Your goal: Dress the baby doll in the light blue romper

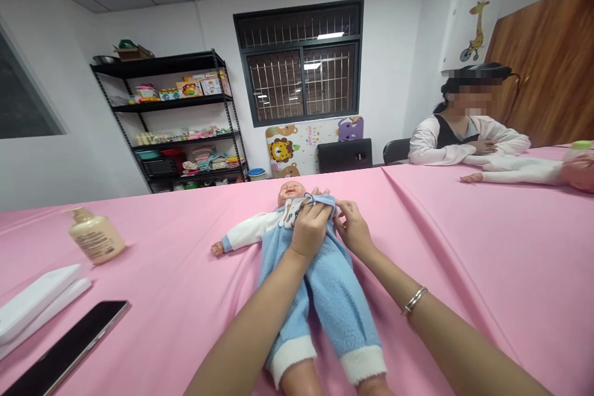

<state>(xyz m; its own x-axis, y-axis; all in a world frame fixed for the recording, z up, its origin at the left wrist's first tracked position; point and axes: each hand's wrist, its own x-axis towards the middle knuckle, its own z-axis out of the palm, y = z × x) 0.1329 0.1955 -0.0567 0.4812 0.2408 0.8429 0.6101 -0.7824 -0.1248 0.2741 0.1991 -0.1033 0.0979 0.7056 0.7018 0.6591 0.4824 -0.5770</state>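
A baby doll point(291, 193) lies on its back on the pink tablecloth point(176, 260), head away from me, dressed in a blue fleece overall point(331, 288) over white sleeves. My left hand point(310, 226) is closed on the overall's bib at the doll's chest, next to a small white patterned bib. My right hand point(353, 226) pinches the blue fabric at the doll's far shoulder. A silver bracelet point(414, 300) circles my right wrist.
A cream pump bottle point(95, 236) lies at the left, with a white flat pack point(37, 303) and a black phone point(69, 346) nearer me. Another person point(464, 133) sits at the far right with a second doll point(524, 170). Shelves and a chair stand behind.
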